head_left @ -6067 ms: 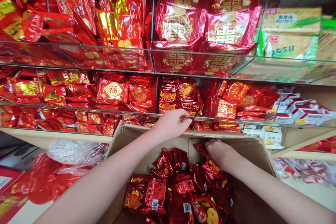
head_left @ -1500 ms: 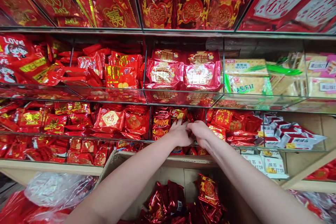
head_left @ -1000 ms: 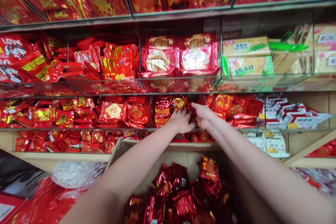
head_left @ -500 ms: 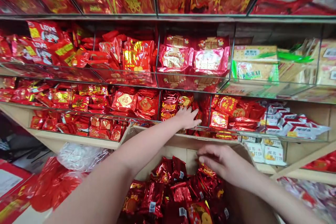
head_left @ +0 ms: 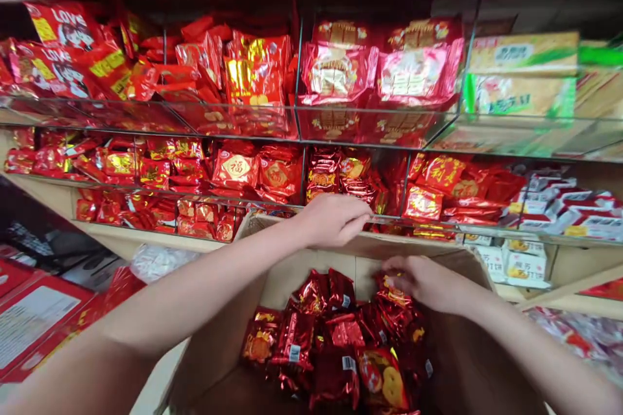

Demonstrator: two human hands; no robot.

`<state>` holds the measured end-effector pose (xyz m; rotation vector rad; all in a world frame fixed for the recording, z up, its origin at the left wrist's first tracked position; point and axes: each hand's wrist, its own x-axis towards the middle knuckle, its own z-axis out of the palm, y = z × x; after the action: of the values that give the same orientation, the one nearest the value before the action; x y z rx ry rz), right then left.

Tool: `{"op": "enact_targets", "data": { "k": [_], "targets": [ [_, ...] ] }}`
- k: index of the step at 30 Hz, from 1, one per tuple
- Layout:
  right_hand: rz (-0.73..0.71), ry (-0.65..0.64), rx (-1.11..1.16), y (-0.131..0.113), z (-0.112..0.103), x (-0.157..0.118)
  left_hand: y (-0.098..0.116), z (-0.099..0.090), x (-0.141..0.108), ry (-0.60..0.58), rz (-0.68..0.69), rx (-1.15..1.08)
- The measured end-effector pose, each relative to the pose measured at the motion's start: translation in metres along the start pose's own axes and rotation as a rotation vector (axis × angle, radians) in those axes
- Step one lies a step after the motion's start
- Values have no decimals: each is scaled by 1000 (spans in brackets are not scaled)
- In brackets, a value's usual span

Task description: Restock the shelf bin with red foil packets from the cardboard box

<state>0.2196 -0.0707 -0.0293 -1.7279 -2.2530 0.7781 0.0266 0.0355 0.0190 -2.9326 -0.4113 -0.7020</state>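
Note:
My left hand (head_left: 335, 219) hovers at the front edge of the lower shelf, above the far wall of a cardboard box (head_left: 214, 363). Its fingers are loosely bent, the thumb stands a little apart, and I see nothing held. Just behind it, red snack packets (head_left: 354, 167) stand in a shelf compartment. Inside the box at the far right, my right hand (head_left: 426, 282) has its fingers closed on a red biscuit packet (head_left: 392, 295); the fingertips are partly hidden. Several more shiny red biscuit packets (head_left: 335, 331) lie loosely piled in the box, some with barcodes showing.
Clear dividers and a clear front lip (head_left: 233, 120) bound the shelf compartments. Pink packets (head_left: 338, 71) and green-and-beige cracker packs (head_left: 523, 74) fill the upper row. White-and-red packets (head_left: 559, 207) sit at right. Plastic bags (head_left: 160, 262) lie left of the box.
My left hand has drawn back from the packets in the shelf compartment toward the box, its fingers less spread. My right hand has closed onto a packet in the box. The view has tilted downward.

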Motion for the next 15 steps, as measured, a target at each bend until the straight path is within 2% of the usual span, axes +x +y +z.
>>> {"op": "enact_targets", "data": {
  "k": [2, 4, 7, 10, 13, 15],
  "targets": [
    [-14, -121, -73, -1, 12, 10, 9, 3, -23, 30, 108, -29],
    [-12, -201, -134, -8, 26, 27, 14, 11, -38, 108, 141, -45],
    [15, -254, -137, -21, 55, 56, 15, 20, -43, 245, 33, -131],
    [61, -271, -111, -24, 89, 76, 13, 23, -38, 327, -65, -260],
    [96, -252, -93, -18, 111, 82, 12, 20, -35, 340, -154, -419],
    [72, -234, -50, -15, 109, 79, 11, 17, -36, 303, -273, -565]
  ]
}}
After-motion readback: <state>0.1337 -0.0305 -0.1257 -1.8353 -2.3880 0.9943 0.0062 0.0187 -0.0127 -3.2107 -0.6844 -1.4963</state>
